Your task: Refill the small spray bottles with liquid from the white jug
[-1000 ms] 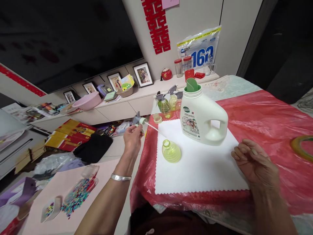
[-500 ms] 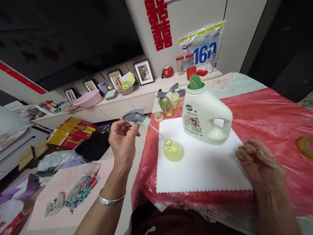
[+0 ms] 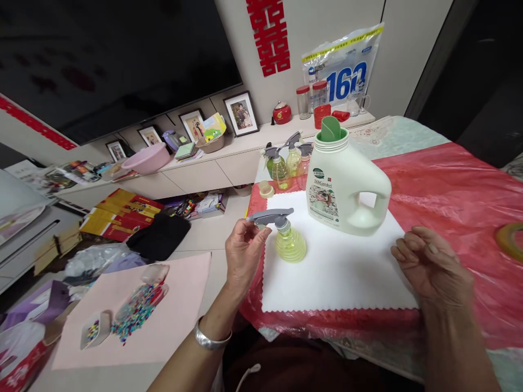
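My left hand (image 3: pixel 247 247) pinches the grey trigger spray head (image 3: pixel 269 216), which now sits at the mouth of a small ribbed yellow-green bottle (image 3: pixel 291 245). Whether its collar is threaded on, I cannot tell. The bottle stands upright on a white scallop-edged mat (image 3: pixel 339 283). My right hand (image 3: pixel 435 267) is held above the mat's right edge, fingers curled in, with no object visible in it. Behind the mat's middle stands a large pale green jug (image 3: pixel 347 185) with a handle and a green scoop-like piece (image 3: pixel 330 129) in its mouth.
Several spray bottles (image 3: pixel 281 171) stand at the table's far left corner, near a pale cap (image 3: pixel 266 189). Red plastic sheeting (image 3: pixel 441 179) covers the table, with a tape roll (image 3: pixel 510 239) at right. Colourful beads (image 3: pixel 139 313) lie on a pink sheet, lower left.
My left hand has moved right with the spray head, and its thin tube has gone down into the bottle. My right hand has stayed nearly in place.
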Motion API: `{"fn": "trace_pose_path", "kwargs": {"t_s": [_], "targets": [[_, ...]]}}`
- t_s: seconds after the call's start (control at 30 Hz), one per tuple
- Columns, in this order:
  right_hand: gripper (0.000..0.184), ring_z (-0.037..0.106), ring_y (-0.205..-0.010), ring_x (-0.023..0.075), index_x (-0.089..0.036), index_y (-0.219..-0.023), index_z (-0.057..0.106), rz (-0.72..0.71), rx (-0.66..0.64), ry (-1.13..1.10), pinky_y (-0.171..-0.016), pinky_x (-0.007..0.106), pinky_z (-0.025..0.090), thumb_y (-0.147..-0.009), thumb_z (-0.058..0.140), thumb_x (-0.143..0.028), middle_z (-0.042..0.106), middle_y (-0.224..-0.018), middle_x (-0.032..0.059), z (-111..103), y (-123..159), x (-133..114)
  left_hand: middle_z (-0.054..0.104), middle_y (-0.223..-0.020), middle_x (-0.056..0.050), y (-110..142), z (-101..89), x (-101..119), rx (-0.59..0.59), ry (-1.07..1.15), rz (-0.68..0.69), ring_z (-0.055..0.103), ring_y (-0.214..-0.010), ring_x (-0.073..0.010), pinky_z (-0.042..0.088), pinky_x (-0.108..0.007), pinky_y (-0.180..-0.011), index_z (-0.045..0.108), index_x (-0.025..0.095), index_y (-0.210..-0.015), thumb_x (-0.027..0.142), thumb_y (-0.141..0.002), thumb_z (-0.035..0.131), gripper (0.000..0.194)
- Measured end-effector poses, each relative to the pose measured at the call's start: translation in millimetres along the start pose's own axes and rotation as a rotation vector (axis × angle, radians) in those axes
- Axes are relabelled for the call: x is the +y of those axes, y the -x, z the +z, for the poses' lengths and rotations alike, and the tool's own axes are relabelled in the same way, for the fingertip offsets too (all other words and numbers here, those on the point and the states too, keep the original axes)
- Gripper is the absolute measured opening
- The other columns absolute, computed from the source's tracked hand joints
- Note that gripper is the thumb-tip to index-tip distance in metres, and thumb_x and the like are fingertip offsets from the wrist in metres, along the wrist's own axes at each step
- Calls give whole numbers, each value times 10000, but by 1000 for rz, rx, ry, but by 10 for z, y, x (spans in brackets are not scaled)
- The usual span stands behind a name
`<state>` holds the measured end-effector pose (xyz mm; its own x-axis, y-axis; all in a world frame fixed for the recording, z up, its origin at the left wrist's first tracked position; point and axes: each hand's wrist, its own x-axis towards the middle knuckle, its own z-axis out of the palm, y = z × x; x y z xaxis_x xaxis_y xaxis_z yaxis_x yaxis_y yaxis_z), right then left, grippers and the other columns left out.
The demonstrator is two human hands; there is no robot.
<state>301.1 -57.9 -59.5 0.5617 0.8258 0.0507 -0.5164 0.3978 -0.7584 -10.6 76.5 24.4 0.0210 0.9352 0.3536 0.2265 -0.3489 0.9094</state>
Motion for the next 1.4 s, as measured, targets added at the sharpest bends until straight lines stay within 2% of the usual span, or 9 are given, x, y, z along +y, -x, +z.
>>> {"fn": "trace_pose_path", "kwargs": {"t_s": [0.2, 0.4, 0.63, 0.77, 0.9, 1.0, 1.1, 1.2, 1.4], "targets": [[297, 480, -602, 93, -269, -988, 754, -10, -127, 163, -583, 244, 457, -742, 848, -406, 498, -709, 13, 224, 76, 86, 549, -662, 54, 17, -41, 41, -14, 27, -28, 478, -601, -108, 391, -235, -600, 666, 212, -794, 310, -703, 846, 224], [250, 626, -794, 135, -215, -1023, 735, 27, -326, 433, -699, 219, 513, -843, 789, -380, 639, -879, 61, 697, 192, 254, 561, -694, 40, 37, -81, 25, -81, -42, 36, 482, -630, -120, 365, -239, -593, 683, 221, -816, 294, -781, 785, 130], [346, 573, -1139, 203, -201, -1173, 681, -149, -489, 721, -959, 325, 497, -917, 649, -431, 588, -1254, 75, 1425, 162, 412, 579, -715, 31, 72, -59, -37, -72, 14, 17, 515, -652, -134, 384, -246, -606, 674, 220, -813, 302, -772, 776, 138], [331, 543, -1176, 206, -199, -1179, 667, -169, -548, 738, -1031, 342, 438, -931, 607, -411, 592, -1246, 59, 1692, 75, 534, 580, -743, 24, 92, -57, -74, -84, 14, 17, 526, -683, -138, 406, -252, -644, 686, 218, -799, 314, -789, 767, 127], [297, 585, -1023, 182, -169, -1037, 665, -146, -569, 712, -928, 300, 451, -959, 549, -431, 639, -1070, 46, 1782, 55, 660, 614, -812, 6, 145, -19, -130, -63, 24, -26, 558, -742, -149, 435, -254, -680, 701, 216, -913, 333, -795, 767, 178], [304, 572, -1071, 183, -173, -1071, 656, -151, -539, 669, -942, 284, 444, -968, 539, -434, 637, -1097, 44, 1780, 91, 761, 624, -841, 11, 292, 54, -262, 64, 110, -151, 587, -744, -146, 469, -256, -693, 629, 221, -1034, 346, -769, 801, 340], [326, 579, -1079, 182, -172, -1110, 640, -147, -493, 622, -955, 282, 454, -988, 513, -446, 638, -1119, 48, 1767, 135, 851, 626, -835, 3, 536, 127, -427, 110, 140, -225, 607, -730, -154, 509, -284, -705, 590, 211, -977, 382, -781, 795, 332], [327, 592, -1003, 171, -167, -1102, 639, -134, -444, 605, -892, 267, 470, -989, 521, -451, 647, -1081, 44, 1762, 166, 907, 655, -967, -45, 777, 168, -512, 56, 43, -132, 644, -867, -195, 540, -340, -809, 623, 216, -973, 395, -830, 754, 263], [296, 597, -1029, 174, -171, -1095, 638, -135, -408, 582, -931, 277, 470, -974, 554, -427, 648, -1080, 46, 1771, 198, 938, 557, -1414, -128, 908, 252, -416, -28, -124, 217, 521, -1350, -279, 438, -487, -1136, 465, 269, -1431, 315, -940, 630, 519]]}}
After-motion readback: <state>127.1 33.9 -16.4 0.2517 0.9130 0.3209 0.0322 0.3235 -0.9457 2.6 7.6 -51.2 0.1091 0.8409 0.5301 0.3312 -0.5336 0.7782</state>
